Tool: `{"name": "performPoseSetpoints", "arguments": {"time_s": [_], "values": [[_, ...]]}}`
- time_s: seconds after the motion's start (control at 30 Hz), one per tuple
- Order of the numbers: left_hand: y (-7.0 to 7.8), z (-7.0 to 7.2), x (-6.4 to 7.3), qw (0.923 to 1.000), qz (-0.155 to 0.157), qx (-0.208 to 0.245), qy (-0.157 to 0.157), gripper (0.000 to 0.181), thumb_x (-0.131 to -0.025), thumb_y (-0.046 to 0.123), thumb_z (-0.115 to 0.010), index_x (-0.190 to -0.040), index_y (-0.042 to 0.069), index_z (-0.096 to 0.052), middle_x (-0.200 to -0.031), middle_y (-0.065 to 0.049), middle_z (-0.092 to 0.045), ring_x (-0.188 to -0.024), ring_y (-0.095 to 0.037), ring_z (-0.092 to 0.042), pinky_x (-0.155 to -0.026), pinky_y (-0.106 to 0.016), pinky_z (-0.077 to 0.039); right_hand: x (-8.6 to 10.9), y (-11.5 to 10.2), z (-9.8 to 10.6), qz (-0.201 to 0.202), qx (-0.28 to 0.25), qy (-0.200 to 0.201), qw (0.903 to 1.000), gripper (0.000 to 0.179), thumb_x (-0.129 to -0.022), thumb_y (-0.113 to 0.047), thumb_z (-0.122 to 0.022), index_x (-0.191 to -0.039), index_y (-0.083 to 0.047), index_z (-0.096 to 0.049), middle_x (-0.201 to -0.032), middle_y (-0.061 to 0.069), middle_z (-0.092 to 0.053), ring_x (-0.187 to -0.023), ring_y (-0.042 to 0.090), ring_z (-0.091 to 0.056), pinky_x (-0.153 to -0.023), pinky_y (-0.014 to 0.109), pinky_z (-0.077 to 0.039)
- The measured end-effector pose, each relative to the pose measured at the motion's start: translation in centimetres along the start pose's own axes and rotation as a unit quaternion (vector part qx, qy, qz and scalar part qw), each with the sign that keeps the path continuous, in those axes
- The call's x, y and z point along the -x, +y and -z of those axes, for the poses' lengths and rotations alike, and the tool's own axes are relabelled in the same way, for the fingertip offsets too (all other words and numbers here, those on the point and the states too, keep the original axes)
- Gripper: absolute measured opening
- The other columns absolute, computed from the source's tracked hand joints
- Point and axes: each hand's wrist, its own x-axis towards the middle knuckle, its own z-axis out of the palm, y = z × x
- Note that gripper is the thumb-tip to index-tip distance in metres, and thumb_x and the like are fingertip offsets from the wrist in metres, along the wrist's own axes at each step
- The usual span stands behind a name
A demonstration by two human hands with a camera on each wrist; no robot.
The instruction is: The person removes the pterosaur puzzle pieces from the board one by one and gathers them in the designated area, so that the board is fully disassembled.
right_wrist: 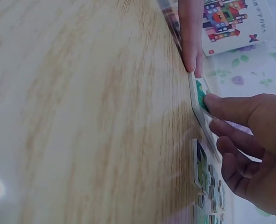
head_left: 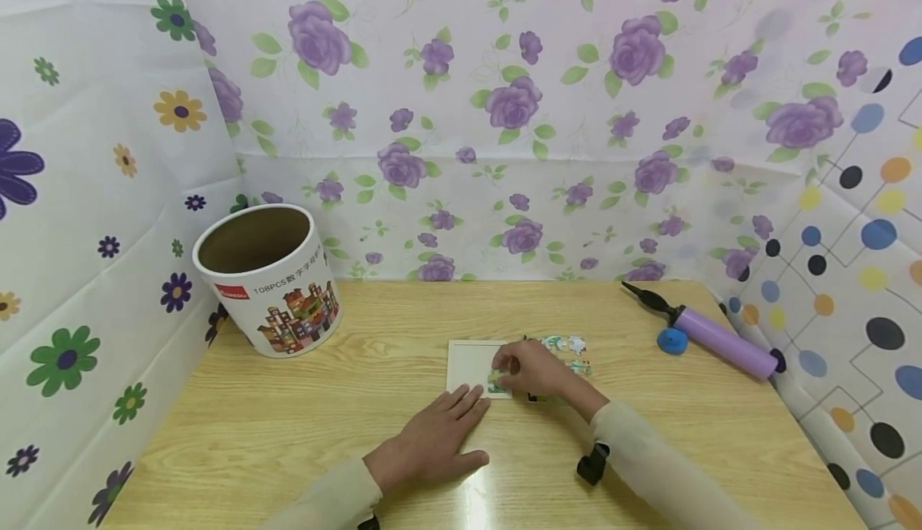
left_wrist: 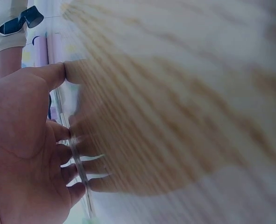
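Note:
A shallow white puzzle frame point(head_left: 470, 358) lies on the wooden table. My left hand point(head_left: 441, 436) rests flat with fingers extended, its fingertips at the frame's near edge; the left wrist view shows its palm side point(left_wrist: 25, 149) low over the tabletop. Over the frame's right side, my right hand point(head_left: 536, 366) has its fingers bent and pinches a green puzzle piece point(head_left: 495, 382) between thumb and index finger. The right wrist view shows the thumb on this green piece point(right_wrist: 201, 95) inside the frame's corner. Several loose puzzle pieces point(head_left: 576, 344) lie just right of the frame, partly hidden behind the right hand.
A large white bucket point(head_left: 277, 290) printed with toy blocks stands at the back left. At the right lie a purple hand pump point(head_left: 723, 342) and a small blue toy point(head_left: 672, 341). Patterned cloths point(head_left: 461, 130) hang behind the table and on both sides.

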Motion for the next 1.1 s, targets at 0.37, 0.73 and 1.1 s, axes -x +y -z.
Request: {"name": "performPoseSetpoints", "arguments": {"time_s": [0.37,0.73,1.1], "values": [[0.3,0.5,-0.1,0.9998,0.007,0.009,-0.013,0.079,-0.104,0.06,-0.04,-0.162,0.008,-0.028,-0.168,-0.013,-0.024,-0.155,-0.031,-0.022,-0.123,-0.049,-0.026,1.1,0.4,0.5,-0.006,-0.065,0.031,0.9974,0.011,-0.093,-0.015,-0.076,-0.103,-0.019,-0.073,-0.091,-0.009,-0.071,-0.081,0.005,-0.065,-0.071,0.026,-0.056],[0.3,0.4,-0.1,0.9998,0.018,0.003,-0.008,0.08,-0.103,0.062,-0.042,-0.162,0.009,-0.03,-0.168,-0.011,-0.026,-0.155,-0.029,-0.023,-0.123,-0.046,-0.026,3.9,1.2,2.4,0.002,-0.072,0.061,0.9955,0.014,-0.093,-0.018,-0.077,-0.106,-0.012,-0.074,-0.094,-0.008,-0.072,-0.083,0.005,-0.067,-0.074,0.026,-0.057],[0.4,0.4,-0.1,0.9999,0.017,0.0,-0.004,0.08,-0.103,0.061,-0.042,-0.162,0.008,-0.03,-0.168,-0.012,-0.026,-0.155,-0.03,-0.024,-0.123,-0.046,-0.025,7.2,2.8,4.1,-0.027,-0.071,0.072,0.9945,0.019,-0.096,-0.02,-0.073,-0.113,-0.011,-0.075,-0.096,-0.007,-0.072,-0.082,0.006,-0.066,-0.072,0.027,-0.056]]}}
